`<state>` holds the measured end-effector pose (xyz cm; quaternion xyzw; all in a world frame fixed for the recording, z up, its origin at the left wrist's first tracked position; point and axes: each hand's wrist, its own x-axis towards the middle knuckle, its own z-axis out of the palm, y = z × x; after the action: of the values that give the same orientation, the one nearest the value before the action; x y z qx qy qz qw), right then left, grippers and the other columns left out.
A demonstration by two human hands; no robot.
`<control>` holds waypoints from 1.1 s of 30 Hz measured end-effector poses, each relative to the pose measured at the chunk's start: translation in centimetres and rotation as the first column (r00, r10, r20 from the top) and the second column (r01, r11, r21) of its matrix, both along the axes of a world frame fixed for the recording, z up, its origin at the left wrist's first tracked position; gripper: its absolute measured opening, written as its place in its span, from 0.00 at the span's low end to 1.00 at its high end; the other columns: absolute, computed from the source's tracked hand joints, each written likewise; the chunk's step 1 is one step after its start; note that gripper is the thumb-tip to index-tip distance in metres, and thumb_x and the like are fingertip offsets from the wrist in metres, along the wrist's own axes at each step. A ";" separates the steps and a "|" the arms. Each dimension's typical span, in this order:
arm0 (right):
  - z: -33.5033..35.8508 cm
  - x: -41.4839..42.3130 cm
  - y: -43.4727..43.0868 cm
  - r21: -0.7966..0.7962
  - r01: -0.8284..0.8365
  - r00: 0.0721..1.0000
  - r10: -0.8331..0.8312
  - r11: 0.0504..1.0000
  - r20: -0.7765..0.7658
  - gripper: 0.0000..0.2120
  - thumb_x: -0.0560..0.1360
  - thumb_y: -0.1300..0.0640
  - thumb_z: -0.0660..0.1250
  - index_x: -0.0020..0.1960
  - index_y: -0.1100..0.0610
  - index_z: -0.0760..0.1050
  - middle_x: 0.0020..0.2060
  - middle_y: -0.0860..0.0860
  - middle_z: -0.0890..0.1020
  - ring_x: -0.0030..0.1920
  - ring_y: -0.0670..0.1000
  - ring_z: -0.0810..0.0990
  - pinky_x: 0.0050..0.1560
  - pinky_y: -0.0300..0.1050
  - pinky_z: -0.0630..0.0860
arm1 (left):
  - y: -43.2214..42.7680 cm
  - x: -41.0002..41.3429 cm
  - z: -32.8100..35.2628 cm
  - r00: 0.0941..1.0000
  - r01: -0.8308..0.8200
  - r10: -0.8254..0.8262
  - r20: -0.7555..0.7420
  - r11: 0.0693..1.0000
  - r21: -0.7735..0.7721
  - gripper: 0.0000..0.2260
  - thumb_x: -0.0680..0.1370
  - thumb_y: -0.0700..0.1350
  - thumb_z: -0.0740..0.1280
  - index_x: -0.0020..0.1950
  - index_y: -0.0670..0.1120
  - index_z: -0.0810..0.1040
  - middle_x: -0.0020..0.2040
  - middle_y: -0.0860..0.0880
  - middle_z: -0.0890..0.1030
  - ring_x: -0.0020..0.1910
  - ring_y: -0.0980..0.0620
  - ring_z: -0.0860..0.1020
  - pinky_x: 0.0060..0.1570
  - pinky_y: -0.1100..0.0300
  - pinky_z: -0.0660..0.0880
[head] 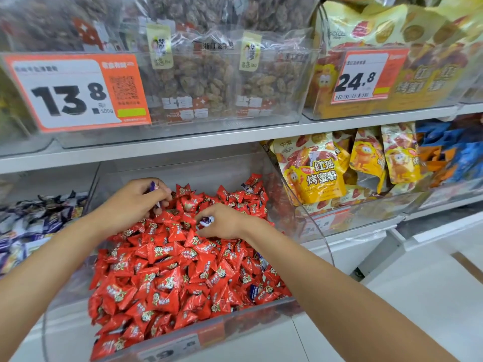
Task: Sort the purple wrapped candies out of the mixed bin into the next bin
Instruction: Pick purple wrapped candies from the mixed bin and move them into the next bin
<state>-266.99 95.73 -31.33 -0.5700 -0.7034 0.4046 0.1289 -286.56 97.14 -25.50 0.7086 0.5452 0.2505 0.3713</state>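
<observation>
Nearest, the bin [183,335] is seen heaped with red candies [167,273], and a stray purple candy [254,290] is lodged among them at five o'clock. Further in, at the heap's one o'clock, the right hand [224,220] is curled over the pile, a second purple candy [206,221] pinched in its fingertips. At eleven o'clock the left hand [136,199] is closed round a third purple candy [154,186]. The next bin [52,178], filled with purple-and-white sweets, is set at nine o'clock. Yellow bags [313,168] are stacked at two o'clock. Raisin bags [193,82] and a 13.8 tag [75,92] are shelved at twelve.
</observation>
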 end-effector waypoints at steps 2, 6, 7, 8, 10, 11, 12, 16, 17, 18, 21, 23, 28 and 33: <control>-0.3 0.1 0.1 -0.003 -0.017 1.000 0.016 1.000 -0.016 0.07 0.75 0.57 0.71 0.51 0.58 0.81 0.51 0.54 0.82 0.52 0.54 0.79 0.57 0.48 0.74 | 0.0 0.0 0.0 1.000 -0.003 0.003 -0.001 1.000 -0.006 0.10 0.81 0.44 0.61 0.46 0.42 0.79 0.40 0.48 0.80 0.35 0.54 0.75 0.35 0.61 0.68; 0.3 1.3 -0.3 -0.028 0.028 0.984 -0.033 0.999 -0.174 0.08 0.74 0.57 0.73 0.47 0.62 0.82 0.36 0.51 0.77 0.35 0.46 0.75 0.41 0.40 0.71 | 0.1 -0.2 -0.1 1.000 -0.002 0.002 -0.017 1.000 -0.004 0.09 0.81 0.44 0.62 0.44 0.44 0.79 0.41 0.47 0.81 0.35 0.53 0.76 0.35 0.59 0.69; 0.8 1.8 -0.5 -0.033 0.057 0.974 -0.062 0.998 -0.216 0.10 0.74 0.57 0.73 0.49 0.63 0.81 0.34 0.50 0.74 0.32 0.44 0.71 0.36 0.37 0.68 | 0.1 -0.2 -0.1 1.000 -0.003 0.003 -0.017 1.000 -0.004 0.09 0.81 0.43 0.62 0.44 0.44 0.79 0.41 0.47 0.81 0.35 0.53 0.76 0.35 0.60 0.69; 1.1 2.2 -0.5 -0.023 0.089 0.963 -0.092 0.996 -0.252 0.10 0.74 0.56 0.73 0.50 0.63 0.81 0.33 0.49 0.72 0.31 0.44 0.69 0.35 0.37 0.65 | 0.1 -0.2 -0.1 1.000 -0.001 0.001 -0.010 1.000 -0.007 0.09 0.81 0.43 0.62 0.45 0.44 0.79 0.41 0.47 0.81 0.34 0.54 0.76 0.34 0.61 0.69; 2.1 2.9 -0.7 0.038 0.142 0.948 -0.125 0.989 -0.294 0.08 0.73 0.53 0.74 0.48 0.56 0.81 0.35 0.49 0.75 0.35 0.48 0.70 0.40 0.41 0.65 | -0.1 0.0 0.1 0.999 0.021 -0.021 0.030 1.000 -0.012 0.08 0.81 0.43 0.62 0.46 0.43 0.79 0.39 0.48 0.79 0.32 0.57 0.75 0.32 0.65 0.70; 2.5 3.0 -0.9 0.079 0.164 0.937 -0.130 0.983 -0.325 0.06 0.73 0.51 0.74 0.47 0.53 0.81 0.37 0.51 0.78 0.36 0.51 0.72 0.42 0.42 0.65 | -0.2 0.3 0.3 0.996 0.041 -0.039 0.078 0.999 -0.022 0.08 0.81 0.43 0.62 0.48 0.42 0.80 0.38 0.48 0.78 0.32 0.58 0.75 0.31 0.66 0.70; 3.0 3.1 -1.1 0.120 0.173 0.928 -0.121 0.977 -0.352 0.05 0.72 0.50 0.74 0.46 0.50 0.82 0.39 0.55 0.81 0.37 0.56 0.72 0.45 0.44 0.65 | -0.3 0.5 0.4 0.989 0.062 -0.055 0.140 0.997 -0.048 0.09 0.81 0.44 0.61 0.51 0.42 0.80 0.38 0.48 0.76 0.31 0.58 0.74 0.30 0.67 0.70; 5.0 2.0 -1.9 0.239 0.128 0.946 -0.046 0.963 -0.322 0.07 0.73 0.52 0.74 0.50 0.52 0.82 0.42 0.46 0.83 0.41 0.38 0.76 0.47 0.38 0.69 | -1.0 0.9 1.0 0.968 0.178 -0.148 0.202 0.975 -0.136 0.09 0.81 0.48 0.61 0.56 0.49 0.79 0.33 0.52 0.73 0.30 0.58 0.72 0.31 0.67 0.71; 5.5 1.6 -2.1 0.257 0.108 0.953 -0.026 0.960 -0.301 0.08 0.73 0.52 0.74 0.51 0.53 0.82 0.40 0.41 0.81 0.40 0.36 0.76 0.46 0.36 0.69 | -1.2 0.8 1.1 0.971 0.208 -0.189 0.149 0.970 -0.126 0.07 0.80 0.48 0.63 0.54 0.50 0.79 0.32 0.52 0.73 0.30 0.58 0.71 0.31 0.67 0.71; 6.0 1.1 -2.3 0.270 0.094 0.958 -0.013 0.958 -0.285 0.08 0.74 0.53 0.73 0.51 0.53 0.83 0.40 0.39 0.81 0.40 0.35 0.76 0.46 0.35 0.69 | -1.3 0.7 1.1 0.969 0.232 -0.220 0.109 0.966 -0.114 0.05 0.79 0.47 0.65 0.50 0.50 0.79 0.30 0.52 0.73 0.30 0.58 0.71 0.31 0.67 0.70; 6.8 1.7 -2.8 0.251 0.157 0.952 -0.079 0.955 -0.294 0.07 0.78 0.55 0.69 0.50 0.57 0.82 0.39 0.46 0.81 0.37 0.41 0.76 0.44 0.38 0.70 | -1.4 0.4 1.0 0.980 0.182 -0.173 0.094 0.979 -0.095 0.04 0.80 0.41 0.66 0.45 0.45 0.76 0.29 0.50 0.74 0.27 0.57 0.70 0.28 0.68 0.68; 6.7 3.6 -2.9 0.221 0.224 0.960 -0.176 0.949 -0.217 0.08 0.80 0.58 0.64 0.53 0.60 0.80 0.43 0.50 0.80 0.37 0.49 0.77 0.43 0.46 0.73 | -1.2 0.1 0.9 0.990 0.125 -0.119 0.071 0.989 -0.084 0.04 0.80 0.39 0.63 0.45 0.42 0.75 0.33 0.45 0.78 0.26 0.57 0.71 0.27 0.67 0.68; 2.5 6.2 -3.2 0.154 0.097 0.960 -0.133 0.983 0.245 0.14 0.79 0.63 0.63 0.62 0.57 0.79 0.66 0.52 0.77 0.63 0.50 0.77 0.62 0.42 0.73 | -0.8 0.2 0.8 0.979 0.162 -0.146 0.143 0.981 -0.106 0.03 0.79 0.37 0.62 0.51 0.44 0.74 0.37 0.50 0.85 0.28 0.56 0.72 0.28 0.64 0.67; -0.3 5.0 -2.0 0.068 0.150 0.958 -0.162 0.986 0.237 0.20 0.77 0.57 0.69 0.68 0.59 0.74 0.70 0.55 0.73 0.70 0.54 0.70 0.70 0.45 0.65 | -0.7 0.0 0.5 0.979 0.188 -0.176 0.103 0.976 -0.114 0.11 0.80 0.38 0.61 0.58 0.51 0.75 0.43 0.48 0.86 0.30 0.56 0.75 0.30 0.64 0.70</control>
<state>-262.04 93.70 -31.60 -0.6654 -0.6765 0.3032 0.0876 -286.53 96.39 -24.98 0.7190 0.4746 0.2139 0.4605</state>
